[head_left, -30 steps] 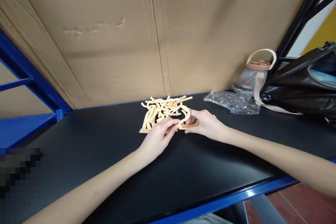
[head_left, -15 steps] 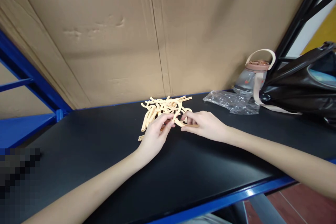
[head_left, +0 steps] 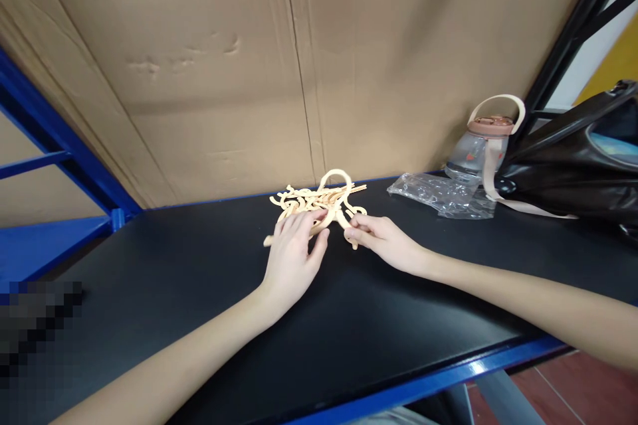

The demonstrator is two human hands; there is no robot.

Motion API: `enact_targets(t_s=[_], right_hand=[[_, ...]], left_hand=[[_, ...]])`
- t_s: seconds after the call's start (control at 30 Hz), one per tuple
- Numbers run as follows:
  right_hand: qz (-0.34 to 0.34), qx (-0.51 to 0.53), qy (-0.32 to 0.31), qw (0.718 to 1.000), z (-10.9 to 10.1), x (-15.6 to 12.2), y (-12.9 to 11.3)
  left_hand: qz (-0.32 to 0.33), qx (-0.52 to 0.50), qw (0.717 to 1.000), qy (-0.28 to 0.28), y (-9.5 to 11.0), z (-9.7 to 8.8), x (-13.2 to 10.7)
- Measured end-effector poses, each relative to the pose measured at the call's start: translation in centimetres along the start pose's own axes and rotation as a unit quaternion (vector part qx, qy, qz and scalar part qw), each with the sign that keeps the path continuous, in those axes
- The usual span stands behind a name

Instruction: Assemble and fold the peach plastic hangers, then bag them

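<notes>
A cream plastic folding clothes hanger (head_left: 335, 172) stands raised between my hands, its curved hook up and its two arms spread downward. My left hand (head_left: 295, 249) wraps over the left arm of the hanger, thumb a little apart, and covers part of it. With thumb and fingers, my right hand (head_left: 379, 239) pinches the other arm near its lower part. Right behind lies a tangled pile of similar cream hangers (head_left: 299, 196), partly hidden by my left hand and the raised hanger.
A black tabletop (head_left: 209, 279) with a blue edge meets a cardboard wall (head_left: 224, 93) behind. To the right are a crumpled clear plastic bag (head_left: 438, 194), a strapped water bottle (head_left: 471, 149) and a dark bag (head_left: 563, 166). A blue frame (head_left: 74, 139) stands at left.
The hanger's hook has swung upward and its arms have spread out. My left hand has flattened over one arm; my right hand now grips lower on the other.
</notes>
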State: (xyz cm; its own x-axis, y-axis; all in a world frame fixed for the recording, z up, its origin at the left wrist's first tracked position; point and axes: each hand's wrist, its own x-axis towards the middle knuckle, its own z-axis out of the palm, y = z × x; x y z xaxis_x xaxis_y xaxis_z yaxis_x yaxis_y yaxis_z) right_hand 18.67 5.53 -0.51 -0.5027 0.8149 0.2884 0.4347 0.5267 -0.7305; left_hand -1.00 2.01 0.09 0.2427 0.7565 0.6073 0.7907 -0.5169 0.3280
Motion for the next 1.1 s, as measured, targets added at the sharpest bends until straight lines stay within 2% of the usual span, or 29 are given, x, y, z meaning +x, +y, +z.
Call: enact_targets(t_s=[0.07, 0.17, 0.27, 0.4, 0.57, 0.63, 0.77, 0.93, 1.1], right_hand=[[0.0, 0.045, 0.03, 0.999, -0.1, 0.2, 0.2], [0.014, 0.111, 0.061, 0.992, -0.2, 0.5, 0.7], [0.036, 0.163, 0.078, 0.983, -0.3, 0.8, 1.1], [0.045, 0.204, 0.102, 0.973, -0.4, 1.1, 1.3], [0.049, 0.235, 0.09, 0.966, -0.4, 1.0, 0.9], [0.052, 0.242, 0.086, 0.965, -0.4, 0.9, 0.8], [0.047, 0.234, 0.095, 0.966, -0.4, 0.9, 1.0], [0.037, 0.228, 0.124, 0.965, -0.7, 1.2, 1.7], [-0.033, 0.063, 0.196, 0.978, -2.3, 1.2, 1.7]], left_hand=[[0.047, 0.056, 0.997, 0.006, 0.0, 0.1, -0.1], [0.1, 0.078, 0.992, -0.014, 0.2, 0.4, -0.3], [0.122, 0.047, 0.989, -0.064, 0.2, 0.5, -0.4], [0.118, -0.007, 0.983, -0.142, 0.2, 0.4, -0.5], [0.173, -0.017, 0.957, -0.233, 0.3, 0.3, -0.5], [0.167, -0.006, 0.954, -0.247, 0.2, 0.4, -0.5], [0.127, 0.017, 0.967, -0.221, 0.2, 0.7, -0.6], [0.112, 0.077, 0.973, -0.188, 0.4, 0.6, -0.5], [0.133, 0.191, 0.963, -0.138, 0.3, -0.1, 0.0]])
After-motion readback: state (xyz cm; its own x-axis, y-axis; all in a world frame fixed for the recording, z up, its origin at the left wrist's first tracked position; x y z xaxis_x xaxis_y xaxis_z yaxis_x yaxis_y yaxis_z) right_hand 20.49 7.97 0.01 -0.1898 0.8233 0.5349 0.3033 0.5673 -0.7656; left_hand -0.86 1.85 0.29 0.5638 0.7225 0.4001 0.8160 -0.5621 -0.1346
